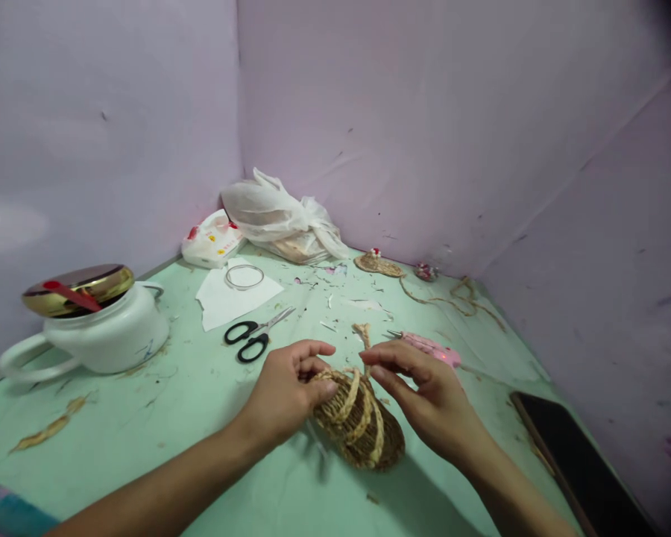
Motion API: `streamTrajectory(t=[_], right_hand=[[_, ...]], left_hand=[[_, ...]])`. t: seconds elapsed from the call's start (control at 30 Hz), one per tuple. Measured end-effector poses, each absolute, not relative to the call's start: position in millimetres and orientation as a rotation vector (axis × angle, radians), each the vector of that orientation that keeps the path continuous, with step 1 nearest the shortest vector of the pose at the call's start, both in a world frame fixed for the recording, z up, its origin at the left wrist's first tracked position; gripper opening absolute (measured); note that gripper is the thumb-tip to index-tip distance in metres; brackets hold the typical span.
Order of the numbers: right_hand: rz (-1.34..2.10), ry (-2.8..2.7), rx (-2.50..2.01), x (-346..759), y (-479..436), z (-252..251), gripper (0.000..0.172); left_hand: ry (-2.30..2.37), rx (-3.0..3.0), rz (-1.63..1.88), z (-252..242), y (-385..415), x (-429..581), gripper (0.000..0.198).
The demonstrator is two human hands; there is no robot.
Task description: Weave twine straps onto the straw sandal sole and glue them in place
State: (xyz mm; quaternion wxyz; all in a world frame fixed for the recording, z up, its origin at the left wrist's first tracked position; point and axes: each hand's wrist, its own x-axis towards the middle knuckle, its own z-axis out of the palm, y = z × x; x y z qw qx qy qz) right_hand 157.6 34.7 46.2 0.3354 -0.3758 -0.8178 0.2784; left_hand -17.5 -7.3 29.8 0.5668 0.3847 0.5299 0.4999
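A small woven straw slipper (390,438) with pale braided straps is tilted just above the table in front of me. My left hand (288,384) is closed on its left end, thumb on top and fingers curled behind. A pale braided straw cord (363,335) rises from the slipper's far edge. My right hand (425,395) pinches that cord close to the slipper, between thumb and fingertips. Just beyond the right hand lies a pink glue gun (433,348), its nozzle pointing left.
Black-handled scissors (257,335) and white paper (215,298) with a wire ring (244,277) lie ahead. A white mug (117,339) stands left, a phone (575,462) right. At the back are a tied plastic bag (282,216), a woven sole (377,264) and loose cord (464,298).
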Motion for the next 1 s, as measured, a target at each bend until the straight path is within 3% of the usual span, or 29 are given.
streamTrajectory(t=[0.5, 1.0], right_hand=[[0.815, -2.157, -1.000, 157.7, 34.3, 44.0, 0.011], [0.819, -2.185, -1.156, 153.0, 28.3, 38.2, 0.012]], left_hand=[[1.192, 0.869, 1.109, 32.5, -7.9, -19.5, 0.017], [1.222, 1.038, 1.089, 25.6, -8.6, -18.2, 0.019]])
